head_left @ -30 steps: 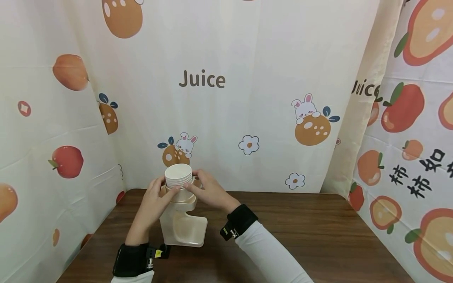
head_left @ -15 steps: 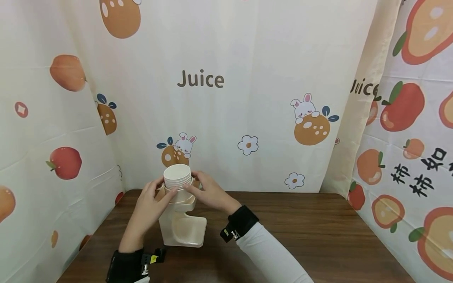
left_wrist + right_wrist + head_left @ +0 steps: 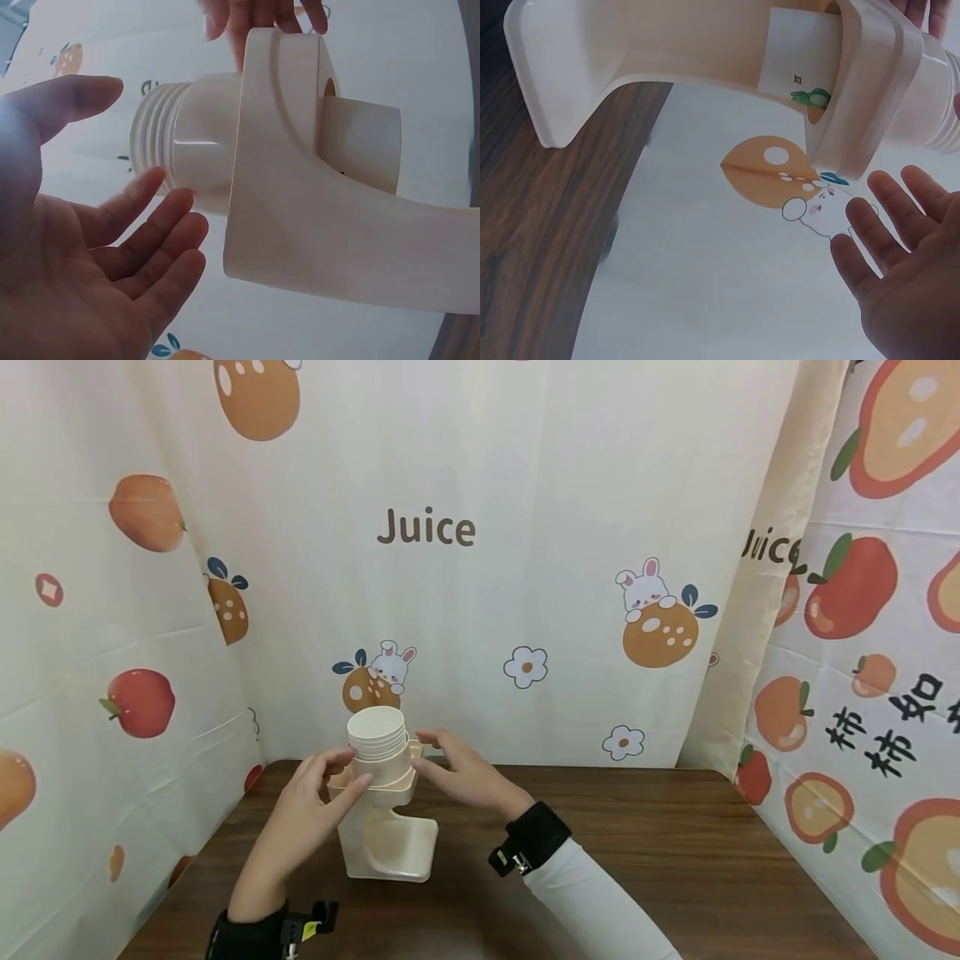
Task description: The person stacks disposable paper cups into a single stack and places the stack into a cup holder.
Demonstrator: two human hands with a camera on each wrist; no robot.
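A stack of white paper cups [image 3: 377,727] stands upright in the top of a cream cup dispenser [image 3: 401,852] on the table. Its ringed upper part [image 3: 154,124] rises out of a smooth collar in the left wrist view. Below the dispenser's ring pokes the lower end of a paper cup [image 3: 799,60] with a small printed plant. My left hand [image 3: 311,802] is at the left of the stack, fingers relaxed and spread, fingertips close to the collar. On the other side my right hand [image 3: 468,777] lies apart from the stack, fingers extended and holding nothing.
The dispenser stands on a dark brown wooden table [image 3: 637,860], toward its back left. A printed curtain [image 3: 570,568] with fruit and rabbit pictures hangs behind, and more printed cloth [image 3: 847,718] hangs at the right. Both wrists carry black camera straps [image 3: 536,839].
Both hands have drawn away from the cup stack, the right hand to the right, the left hand a little down and left. The stack and dispenser stay in place.
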